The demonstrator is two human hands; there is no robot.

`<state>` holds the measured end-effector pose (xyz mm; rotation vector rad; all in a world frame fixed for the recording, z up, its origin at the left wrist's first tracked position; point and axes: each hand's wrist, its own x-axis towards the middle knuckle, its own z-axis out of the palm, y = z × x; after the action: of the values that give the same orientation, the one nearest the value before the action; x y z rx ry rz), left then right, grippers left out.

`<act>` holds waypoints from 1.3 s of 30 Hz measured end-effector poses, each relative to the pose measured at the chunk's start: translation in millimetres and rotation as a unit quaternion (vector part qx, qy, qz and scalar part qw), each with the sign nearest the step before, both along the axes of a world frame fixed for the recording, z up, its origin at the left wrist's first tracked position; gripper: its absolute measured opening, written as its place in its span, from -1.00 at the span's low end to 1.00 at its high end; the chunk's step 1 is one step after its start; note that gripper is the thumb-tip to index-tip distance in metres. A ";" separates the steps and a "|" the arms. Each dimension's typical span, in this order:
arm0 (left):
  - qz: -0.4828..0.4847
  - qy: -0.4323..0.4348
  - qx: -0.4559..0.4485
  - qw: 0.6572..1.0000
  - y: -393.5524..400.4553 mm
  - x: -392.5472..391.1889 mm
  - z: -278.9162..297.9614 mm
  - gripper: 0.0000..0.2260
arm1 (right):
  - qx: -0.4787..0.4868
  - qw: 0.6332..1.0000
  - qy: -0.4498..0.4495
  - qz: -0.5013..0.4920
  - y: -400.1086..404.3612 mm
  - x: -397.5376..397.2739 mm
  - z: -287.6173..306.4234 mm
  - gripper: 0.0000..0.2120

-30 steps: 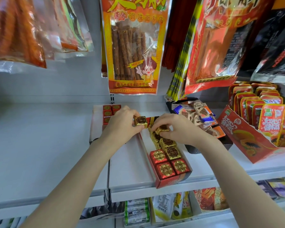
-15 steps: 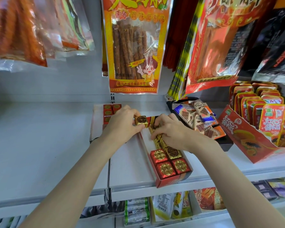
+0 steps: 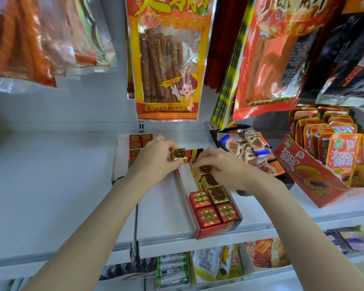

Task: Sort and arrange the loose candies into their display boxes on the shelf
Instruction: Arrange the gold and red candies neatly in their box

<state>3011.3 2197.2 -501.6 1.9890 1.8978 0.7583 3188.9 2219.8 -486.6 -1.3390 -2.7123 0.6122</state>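
Observation:
A long red display box (image 3: 212,233) lies on the white shelf (image 3: 51,185), its front end at the shelf edge. Three red foil candies (image 3: 208,215) fill its front, and gold foil candies (image 3: 218,195) run back along its right side. My left hand (image 3: 156,162) pinches one gold candy (image 3: 179,155) just above the box's far left end. My right hand (image 3: 221,169) rests over the gold row, fingertips on a gold candy (image 3: 205,169) in the box. A second box with red candies (image 3: 138,143) sits behind my left hand.
A black tray of wrapped chocolate bars (image 3: 250,152) stands right of the box. A red carton of upright snack packs (image 3: 328,164) is at the far right. Large snack bags (image 3: 168,59) hang above the shelf. More goods fill the lower shelf (image 3: 219,263).
My right hand has shifted slightly forward along the gold row, pressing candies into place. My left hand holds the gold candy in the same spot.

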 end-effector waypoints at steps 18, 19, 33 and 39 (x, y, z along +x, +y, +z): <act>-0.061 -0.090 0.115 0.987 2.8 26.2 -4.4 -0.65 | -0.109 0.875 0.417 -0.221 11.1 1.1 -3.7 -0.79; -0.050 -0.078 0.117 0.989 2.8 25.0 -5.1 -0.70 | -0.078 0.885 0.398 -0.230 13.5 0.0 -6.5 -0.82; -0.060 0.116 -0.015 0.991 1.3 22.2 -19.9 -0.74 | 0.214 0.971 0.066 -0.082 28.7 -13.9 -28.9 -0.80; -0.064 0.115 -0.017 0.991 1.4 21.5 -19.4 -0.75 | 0.216 0.960 0.117 -0.134 29.3 -10.6 -34.8 -0.83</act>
<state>3032.8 2198.6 -521.0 2.2332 1.8663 0.4781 3178.3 2249.2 -521.5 -1.3753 -2.2454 0.1309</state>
